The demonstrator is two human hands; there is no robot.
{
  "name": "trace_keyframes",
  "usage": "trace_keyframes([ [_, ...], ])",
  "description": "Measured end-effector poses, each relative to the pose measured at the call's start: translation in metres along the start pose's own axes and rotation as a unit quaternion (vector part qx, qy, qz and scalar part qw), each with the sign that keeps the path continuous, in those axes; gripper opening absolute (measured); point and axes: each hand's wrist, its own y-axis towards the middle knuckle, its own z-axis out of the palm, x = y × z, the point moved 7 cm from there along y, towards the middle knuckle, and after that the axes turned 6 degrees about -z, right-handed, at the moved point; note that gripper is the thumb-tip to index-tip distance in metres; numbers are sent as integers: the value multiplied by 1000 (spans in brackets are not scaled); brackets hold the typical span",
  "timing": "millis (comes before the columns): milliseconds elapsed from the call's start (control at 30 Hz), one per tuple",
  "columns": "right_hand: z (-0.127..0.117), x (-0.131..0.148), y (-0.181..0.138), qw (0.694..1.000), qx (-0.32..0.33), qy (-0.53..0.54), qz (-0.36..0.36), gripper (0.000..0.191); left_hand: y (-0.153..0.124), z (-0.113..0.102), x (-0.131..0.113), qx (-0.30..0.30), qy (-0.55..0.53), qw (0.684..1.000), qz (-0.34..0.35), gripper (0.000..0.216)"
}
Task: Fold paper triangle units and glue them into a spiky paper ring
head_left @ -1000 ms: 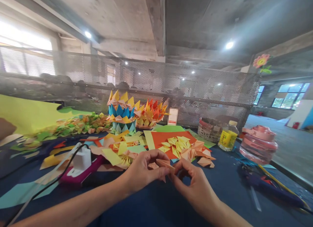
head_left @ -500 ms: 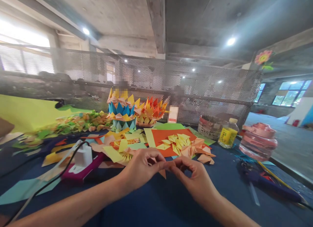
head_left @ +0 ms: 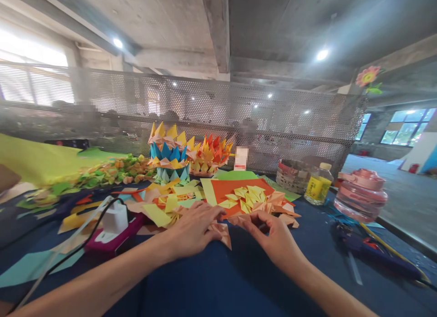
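Note:
My left hand [head_left: 194, 228] lies low over the blue table top [head_left: 218, 280] with its fingers stretched forward and flat, and a folded peach paper piece [head_left: 222, 231] sticks out under them. My right hand [head_left: 273, 237] is just to its right, fingers curled in a pinch on the edge of a small peach paper piece [head_left: 237, 219]. Right behind both hands, a heap of folded yellow and peach triangles [head_left: 254, 199] rests on an orange sheet [head_left: 227, 191].
Two tall origami pieces, blue-yellow [head_left: 169, 155] and orange [head_left: 210, 155], stand before a mesh partition [head_left: 273, 121]. A white plug on a magenta power strip [head_left: 114, 226] lies left. A basket [head_left: 292, 176], yellow-labelled bottle [head_left: 318, 185], pink jar [head_left: 361, 196] and glue gun [head_left: 372, 253] are right.
Both hands moved forward and down toward the paper pile. My left hand went from a pinch to flat fingers, and the peach piece now lies on the table beneath it.

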Motion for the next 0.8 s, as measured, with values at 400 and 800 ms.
trace_keyframes([
  [400,-1,-1,1,1000,-3,18,7,31,3,7,6,43,-4,999,-25,41],
  [800,0,-7,2,1000,5,20,9,34,-2,-7,-8,63,63,996,4,36],
])
